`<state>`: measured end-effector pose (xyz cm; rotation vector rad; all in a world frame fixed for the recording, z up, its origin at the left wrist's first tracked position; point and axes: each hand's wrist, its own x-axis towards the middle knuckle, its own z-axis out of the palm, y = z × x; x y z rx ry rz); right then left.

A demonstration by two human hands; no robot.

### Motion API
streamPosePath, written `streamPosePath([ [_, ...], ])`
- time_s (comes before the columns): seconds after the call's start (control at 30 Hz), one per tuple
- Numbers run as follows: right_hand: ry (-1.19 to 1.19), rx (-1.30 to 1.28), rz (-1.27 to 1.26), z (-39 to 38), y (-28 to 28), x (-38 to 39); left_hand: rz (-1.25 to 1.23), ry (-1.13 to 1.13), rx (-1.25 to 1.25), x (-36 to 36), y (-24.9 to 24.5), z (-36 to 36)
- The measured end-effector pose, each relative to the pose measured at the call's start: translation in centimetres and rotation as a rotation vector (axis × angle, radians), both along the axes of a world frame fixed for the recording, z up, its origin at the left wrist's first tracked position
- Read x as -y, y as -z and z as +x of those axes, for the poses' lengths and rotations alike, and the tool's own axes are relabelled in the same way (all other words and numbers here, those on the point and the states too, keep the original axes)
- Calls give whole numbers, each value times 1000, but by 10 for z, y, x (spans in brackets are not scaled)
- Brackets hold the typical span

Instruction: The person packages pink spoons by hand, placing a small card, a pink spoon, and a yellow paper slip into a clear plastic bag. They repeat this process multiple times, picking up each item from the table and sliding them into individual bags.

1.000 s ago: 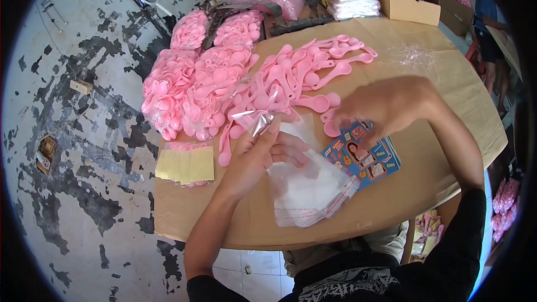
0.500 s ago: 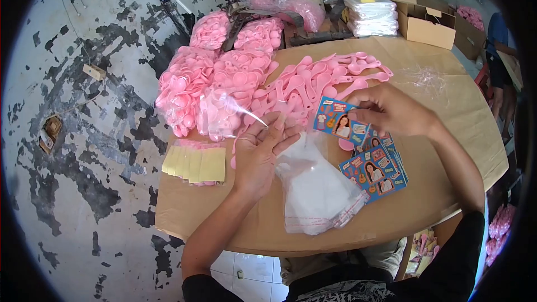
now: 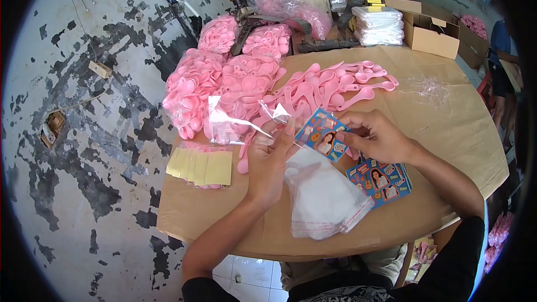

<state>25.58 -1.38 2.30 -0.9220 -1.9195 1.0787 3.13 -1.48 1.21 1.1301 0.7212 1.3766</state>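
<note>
In mid-frame, our left hand (image 3: pixel 267 162) pinches a clear bag (image 3: pixel 234 123), likely limp and slippery, best gripped at its mouth, while our right hand (image 3: pixel 372 134) holds a light, stiffish card (image 3: pixel 323 135) by its edge above the bench (image 3: pixel 251 235).

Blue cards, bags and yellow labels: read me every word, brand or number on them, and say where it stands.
"Cinta", as best it reads: on the stacked cards.
The rest of their print, and that on the card in the right hand: too small or blurred.
Red print on the bags: unreadable.
Yellow labels: none visible.
</note>
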Motion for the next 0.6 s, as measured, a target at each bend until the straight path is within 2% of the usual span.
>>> streamPosePath([
  [0.13,48,99,-25,0,-5,4,37,39,-140,-1,4,-2],
  [0.23,106,79,134,-2,-1,5,4,23,-175,2,1,-1],
  [0.3,132,38,76,-4,-3,7,15,37,-108,2,-3,-2],
  [0.4,146,52,33,-3,-7,10,31,-34,-155,3,-6,1],
  [0.53,87,74,41,-5,-10,13,31,66,-312,0,3,-3],
  [0.6,113,9,-51,-10,-16,18,5,144,-446,1,5,-5],
])
